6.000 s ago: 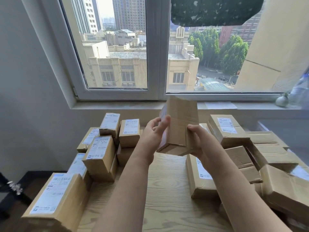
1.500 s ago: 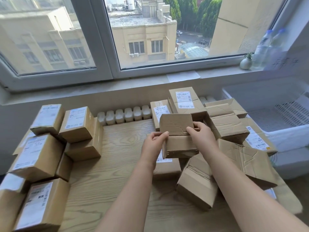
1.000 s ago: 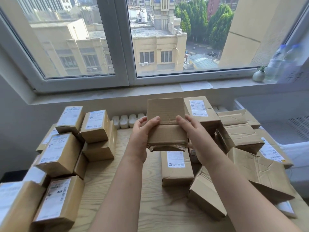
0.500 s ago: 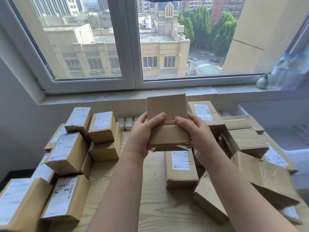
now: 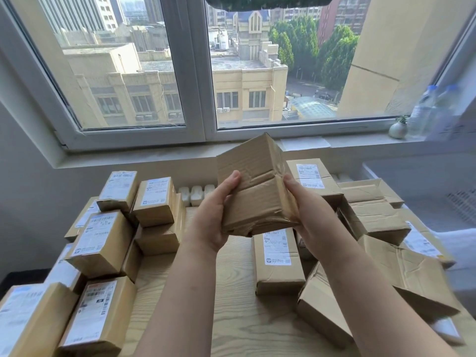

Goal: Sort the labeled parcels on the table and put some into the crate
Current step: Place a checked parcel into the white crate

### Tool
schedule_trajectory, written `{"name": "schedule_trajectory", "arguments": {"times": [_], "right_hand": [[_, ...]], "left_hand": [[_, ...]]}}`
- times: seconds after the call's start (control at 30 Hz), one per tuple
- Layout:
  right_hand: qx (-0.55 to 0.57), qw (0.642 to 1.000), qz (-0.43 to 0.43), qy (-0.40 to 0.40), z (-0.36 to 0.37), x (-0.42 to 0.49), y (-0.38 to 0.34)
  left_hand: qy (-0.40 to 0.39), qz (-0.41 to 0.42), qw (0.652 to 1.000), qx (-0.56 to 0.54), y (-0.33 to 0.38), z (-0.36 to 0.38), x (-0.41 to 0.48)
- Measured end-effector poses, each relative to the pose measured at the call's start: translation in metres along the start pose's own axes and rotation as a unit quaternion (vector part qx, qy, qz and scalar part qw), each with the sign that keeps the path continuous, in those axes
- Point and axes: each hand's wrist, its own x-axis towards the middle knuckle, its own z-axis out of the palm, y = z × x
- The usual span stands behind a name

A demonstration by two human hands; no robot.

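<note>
I hold a brown cardboard parcel point(image 5: 253, 186) up in front of me, above the wooden table point(image 5: 231, 318). My left hand point(image 5: 213, 217) grips its left side, thumb on the front face. My right hand point(image 5: 309, 215) grips its right side. The face toward me is creased and taped, with no label showing. Beneath it a labelled parcel point(image 5: 277, 256) lies flat on the table. The white crate point(image 5: 422, 181) stands at the right edge, partly out of view.
Stacked labelled parcels point(image 5: 103, 240) fill the table's left side. Crumpled parcels point(image 5: 378, 220) pile up on the right. A row of small white bottles point(image 5: 197, 194) lines the back edge. On the windowsill stand a small vase point(image 5: 398, 128) and water bottles point(image 5: 427, 112).
The parcel was picked off the right-hand pile, lifted higher, and has now tilted so its top leans right. The view has risen a little.
</note>
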Motion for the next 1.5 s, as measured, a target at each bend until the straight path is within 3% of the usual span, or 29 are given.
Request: {"name": "schedule_trajectory", "arguments": {"times": [0.23,0.47,0.67,1.0,1.17,1.33,1.5], "right_hand": [[-0.071,0.994,-0.071,0.045,-0.001,-0.001,0.002],[-0.079,0.991,-0.100,0.027,0.005,-0.004,0.006],[-0.063,0.996,-0.035,-0.052,0.000,-0.005,0.004],[-0.046,0.998,-0.053,-0.006,-0.001,-0.006,0.008],[-0.070,0.996,-0.041,-0.027,0.000,-0.008,0.005],[-0.037,0.999,-0.006,-0.006,-0.006,-0.008,0.000],[-0.031,0.999,-0.027,0.021,-0.010,-0.007,-0.001]], "left_hand": [[0.059,0.107,0.987,0.101,-0.008,0.005,0.005],[0.015,0.070,0.990,0.121,-0.009,0.015,-0.001],[-0.014,0.073,0.992,0.101,-0.012,0.009,0.002],[-0.026,0.065,0.993,0.100,-0.014,0.007,0.001],[-0.025,0.056,0.993,0.104,-0.009,0.007,-0.001],[-0.026,0.018,0.999,-0.009,0.002,0.004,-0.009],[-0.032,0.016,0.999,-0.002,0.000,0.002,-0.008]]}}
